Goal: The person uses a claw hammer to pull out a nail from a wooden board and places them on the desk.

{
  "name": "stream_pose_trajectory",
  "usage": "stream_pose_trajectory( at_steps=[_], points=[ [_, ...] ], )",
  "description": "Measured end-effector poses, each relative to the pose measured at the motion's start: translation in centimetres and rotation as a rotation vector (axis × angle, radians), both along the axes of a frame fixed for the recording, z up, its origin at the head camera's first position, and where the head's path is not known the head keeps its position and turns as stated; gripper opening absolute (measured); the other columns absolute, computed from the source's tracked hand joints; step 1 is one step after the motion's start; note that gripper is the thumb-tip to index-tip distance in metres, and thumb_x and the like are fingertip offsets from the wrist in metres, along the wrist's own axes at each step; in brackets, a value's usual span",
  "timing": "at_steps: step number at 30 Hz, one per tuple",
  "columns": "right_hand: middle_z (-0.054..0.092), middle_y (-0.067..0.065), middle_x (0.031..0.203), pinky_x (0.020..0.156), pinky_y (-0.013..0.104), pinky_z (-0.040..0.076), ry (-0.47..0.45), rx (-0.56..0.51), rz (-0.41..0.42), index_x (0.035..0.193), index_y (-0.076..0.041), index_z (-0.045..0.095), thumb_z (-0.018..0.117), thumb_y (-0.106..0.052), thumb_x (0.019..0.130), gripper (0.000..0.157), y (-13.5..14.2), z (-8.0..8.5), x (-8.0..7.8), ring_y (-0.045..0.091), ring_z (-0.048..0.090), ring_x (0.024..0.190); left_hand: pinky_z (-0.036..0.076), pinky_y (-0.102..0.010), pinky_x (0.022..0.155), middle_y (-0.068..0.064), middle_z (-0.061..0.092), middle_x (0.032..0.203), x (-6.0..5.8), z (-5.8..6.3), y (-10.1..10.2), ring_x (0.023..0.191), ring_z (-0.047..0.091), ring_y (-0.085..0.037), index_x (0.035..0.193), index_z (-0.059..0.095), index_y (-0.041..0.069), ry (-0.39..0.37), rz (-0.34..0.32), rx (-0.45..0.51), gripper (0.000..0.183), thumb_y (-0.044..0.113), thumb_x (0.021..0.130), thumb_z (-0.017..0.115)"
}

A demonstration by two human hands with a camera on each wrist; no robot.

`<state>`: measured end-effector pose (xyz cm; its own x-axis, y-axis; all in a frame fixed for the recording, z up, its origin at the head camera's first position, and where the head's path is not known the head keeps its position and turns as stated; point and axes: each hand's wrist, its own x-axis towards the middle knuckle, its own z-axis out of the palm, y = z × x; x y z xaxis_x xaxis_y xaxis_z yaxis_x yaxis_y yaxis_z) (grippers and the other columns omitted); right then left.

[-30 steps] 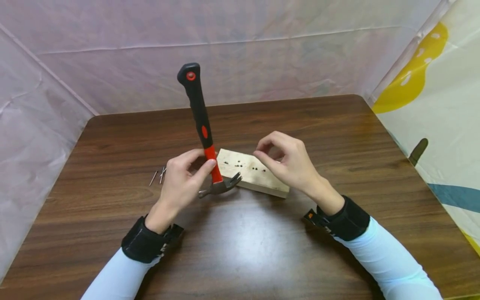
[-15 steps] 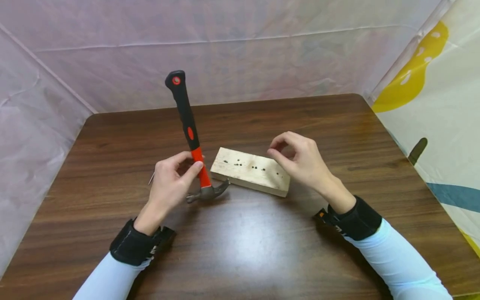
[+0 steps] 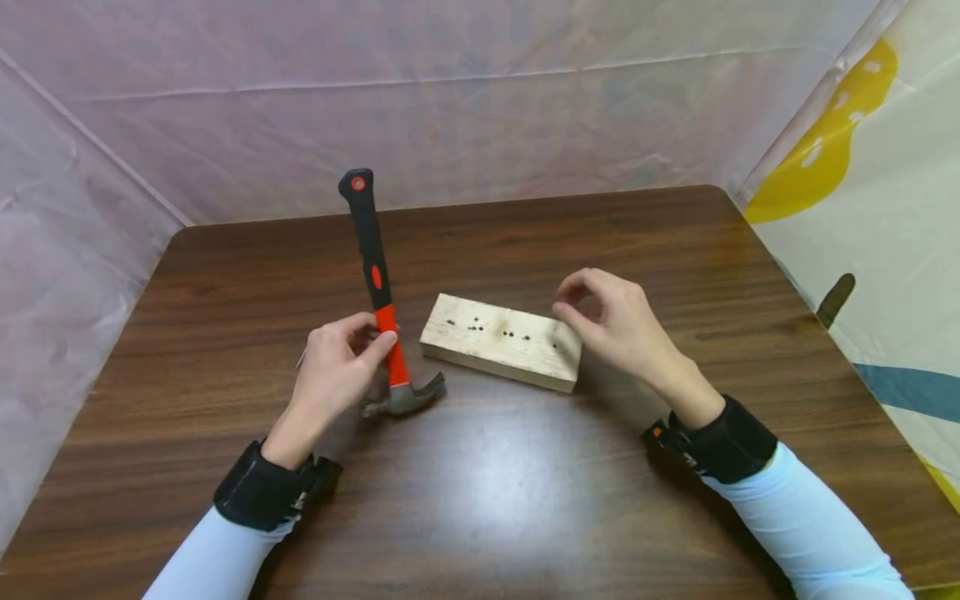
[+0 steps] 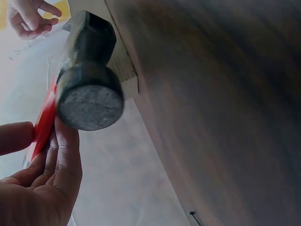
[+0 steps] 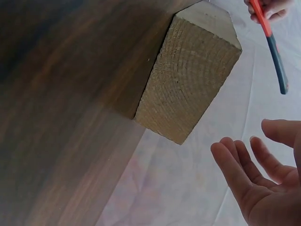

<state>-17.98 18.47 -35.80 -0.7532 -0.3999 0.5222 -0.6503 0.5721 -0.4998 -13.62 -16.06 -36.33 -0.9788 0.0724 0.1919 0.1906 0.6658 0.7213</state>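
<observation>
My left hand [image 3: 333, 367] pinches a claw hammer [image 3: 372, 258] by the red neck just above its head, thumb on the near side. The black handle points up and away, and the steel head hangs low over the table. In the left wrist view the round striking face [image 4: 91, 107] looks toward the camera. To the hammer's right lies a pale wooden block [image 3: 498, 342] with several small dark holes in its top. My right hand [image 3: 618, 325] hovers at the block's right end, fingers loosely bent with a gap to the thumb; the right wrist view shows nothing in it.
The brown wooden table [image 3: 480, 500] runs to a pale curtain [image 3: 450, 125] behind it. A nail [image 4: 194, 217] lies on the table in the left wrist view, mostly hidden behind the left hand in the head view.
My left hand has carried the hammer left and lower, away from the block. My right hand has drawn off to the right, uncovering the block's right end. The nails have become mostly covered.
</observation>
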Motion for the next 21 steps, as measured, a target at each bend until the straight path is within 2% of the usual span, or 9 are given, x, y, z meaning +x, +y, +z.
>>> stream_pose_trajectory(
  at_steps=[8,12,15,21],
  points=[
    [0.063,-0.004,0.093,0.067,0.028,0.051,-0.006,-0.005,0.0,0.099,-0.004,0.066,0.072,-0.008,0.089,0.012,0.0,-0.1,-0.3,0.015,0.063,0.086,0.047,-0.026,0.064,0.002,0.067,0.077,-0.6,-0.3,-0.4,0.069,0.065,-0.016,0.096,0.071,0.008,-0.021,0.004,-0.031,0.01,0.016,0.095,0.065],
    [0.063,-0.004,0.093,0.067,0.023,0.05,-0.015,-0.001,-0.006,0.099,-0.005,0.065,0.072,-0.009,0.089,0.013,0.1,0.1,-0.2,0.013,0.063,0.086,0.045,-0.025,0.059,0.001,0.066,0.076,-0.9,-0.1,-0.7,0.066,0.062,-0.017,0.095,0.07,0.007,-0.033,-0.015,-0.054,0.01,0.015,0.095,0.065],
    [0.063,-0.004,0.094,0.068,0.022,0.05,-0.022,0.002,-0.008,0.1,-0.005,0.065,0.072,-0.009,0.09,0.013,0.1,0.2,-0.3,0.013,0.063,0.086,0.044,-0.025,0.056,0.0,0.065,0.077,-1.3,0.0,-1.0,0.065,0.06,-0.018,0.098,0.069,0.005,-0.061,-0.031,-0.061,0.012,0.015,0.095,0.065],
    [0.063,-0.003,0.093,0.067,0.028,0.052,-0.043,-0.005,-0.017,0.1,-0.003,0.065,0.071,-0.007,0.09,0.012,0.4,-0.2,-0.4,0.015,0.063,0.086,0.045,-0.026,0.056,-0.002,0.067,0.082,-1.9,0.1,-1.4,0.069,0.064,-0.018,0.106,0.066,0.002,-0.146,-0.035,-0.062,0.02,0.019,0.095,0.066]
  ],
)
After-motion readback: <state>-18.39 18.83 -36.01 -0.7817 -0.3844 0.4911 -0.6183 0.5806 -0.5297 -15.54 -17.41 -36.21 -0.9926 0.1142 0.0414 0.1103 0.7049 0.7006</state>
